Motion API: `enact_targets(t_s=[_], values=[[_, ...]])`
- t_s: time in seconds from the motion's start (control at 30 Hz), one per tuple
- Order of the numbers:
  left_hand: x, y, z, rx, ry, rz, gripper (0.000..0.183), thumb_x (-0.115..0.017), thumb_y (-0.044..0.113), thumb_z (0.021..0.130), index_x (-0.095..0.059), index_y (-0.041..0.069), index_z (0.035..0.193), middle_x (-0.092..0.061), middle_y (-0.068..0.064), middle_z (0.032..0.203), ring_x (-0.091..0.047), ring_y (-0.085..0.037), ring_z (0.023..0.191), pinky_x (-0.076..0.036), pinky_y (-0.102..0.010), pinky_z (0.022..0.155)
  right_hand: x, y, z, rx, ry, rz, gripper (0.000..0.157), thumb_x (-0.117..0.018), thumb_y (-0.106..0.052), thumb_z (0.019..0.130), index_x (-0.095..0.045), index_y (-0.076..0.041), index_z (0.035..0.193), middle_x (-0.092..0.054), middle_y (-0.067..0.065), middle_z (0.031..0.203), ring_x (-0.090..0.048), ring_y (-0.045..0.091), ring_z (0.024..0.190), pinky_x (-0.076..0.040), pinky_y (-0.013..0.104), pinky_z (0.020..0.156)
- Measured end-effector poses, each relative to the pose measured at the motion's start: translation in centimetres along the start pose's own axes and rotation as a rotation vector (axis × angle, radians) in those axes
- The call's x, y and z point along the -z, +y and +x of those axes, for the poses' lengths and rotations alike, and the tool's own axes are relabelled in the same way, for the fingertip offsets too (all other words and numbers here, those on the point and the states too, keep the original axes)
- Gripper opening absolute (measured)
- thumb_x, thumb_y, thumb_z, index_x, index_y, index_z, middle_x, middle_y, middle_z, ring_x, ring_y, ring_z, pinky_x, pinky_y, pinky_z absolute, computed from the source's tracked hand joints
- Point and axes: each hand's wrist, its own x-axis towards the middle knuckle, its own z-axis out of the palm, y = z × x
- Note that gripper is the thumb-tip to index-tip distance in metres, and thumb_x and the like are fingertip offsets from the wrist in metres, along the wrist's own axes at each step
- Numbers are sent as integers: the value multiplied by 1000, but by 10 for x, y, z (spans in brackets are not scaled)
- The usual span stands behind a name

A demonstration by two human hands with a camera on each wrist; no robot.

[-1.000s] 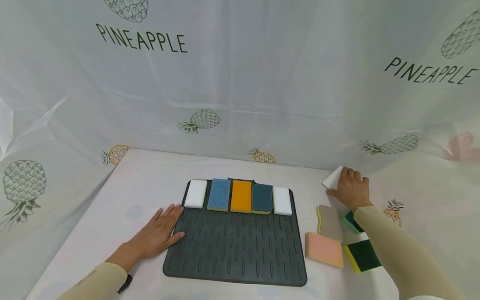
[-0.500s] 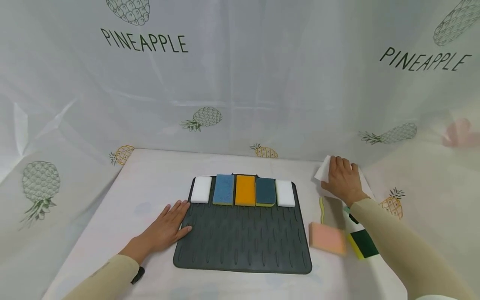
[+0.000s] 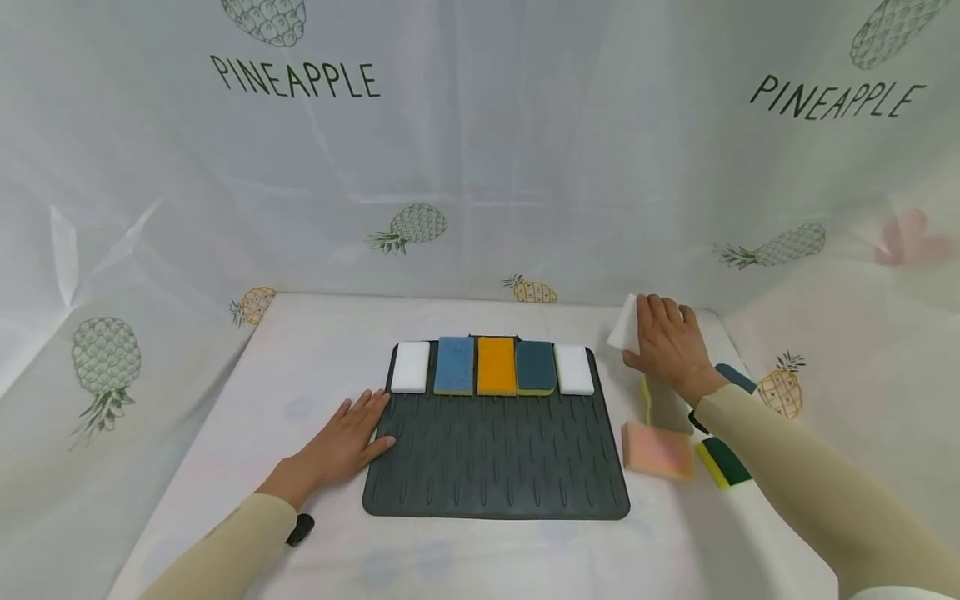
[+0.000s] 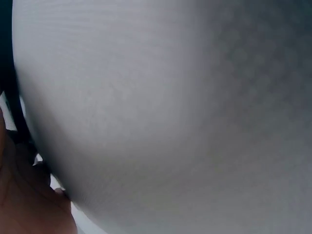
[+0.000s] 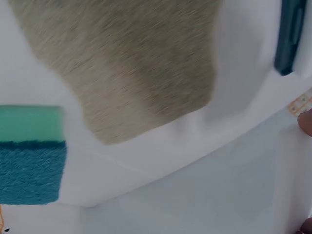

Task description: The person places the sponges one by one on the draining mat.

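Left hand (image 3: 337, 443) lies flat, fingers spread, at left edge of dark mat (image 3: 495, 458). Mat bears a back row: white sponge (image 3: 410, 367), blue sponge (image 3: 453, 365), orange sponge (image 3: 497, 366), teal sponge (image 3: 536, 365), second white sponge (image 3: 574, 369). Off its back right corner, plain white slab (image 3: 625, 323), tilted, partly covered, gripped by right hand (image 3: 669, 343). Nearer: pink sponge (image 3: 657, 451), beige sponge (image 3: 667, 406), green-and-yellow sponge (image 3: 723, 462).
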Motion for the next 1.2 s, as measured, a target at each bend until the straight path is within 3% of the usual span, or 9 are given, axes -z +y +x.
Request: enact_targets(t_s=[0.13, 0.53, 0.97, 1.2], values=[[3, -1, 2, 24, -29, 26, 81, -55, 50, 108, -26, 2, 167, -29, -19, 172, -21, -41, 162, -16, -63, 130, 9, -16, 7, 11, 6, 45, 107, -87, -48, 79, -36, 14, 149, -50, 33, 141, -50, 50, 129, -45, 66, 105], [10, -3, -3, -18, -19, 25, 75, -54, 41, 111, -27, 0, 166, -30, -20, 172, -24, -42, 160, -18, -64, 129, 33, -93, 26, 81, 96, 254, 105, -89, -44, 78, -38, 13, 151, -49, 35, 141, -51, 51, 126, -52, 61, 102], [11, -8, -2, -21, -11, 46, 64, -49, 36, 113, -32, 4, 166, -35, -18, 170, -27, -42, 159, -21, -64, 128, 50, -211, 30, 153, 18, 432, 108, -81, -56, 83, -35, 7, 157, -51, 27, 149, -53, 43, 133, -51, 57, 106], [6, -11, -3, -25, -3, 36, 64, -50, 34, 113, -31, 4, 166, -36, -17, 169, -27, -43, 159, -20, -65, 128, 50, -277, 23, 242, -38, 414, 101, -76, -64, 85, -41, 2, 154, -56, 20, 147, -57, 35, 131, -52, 48, 109]])
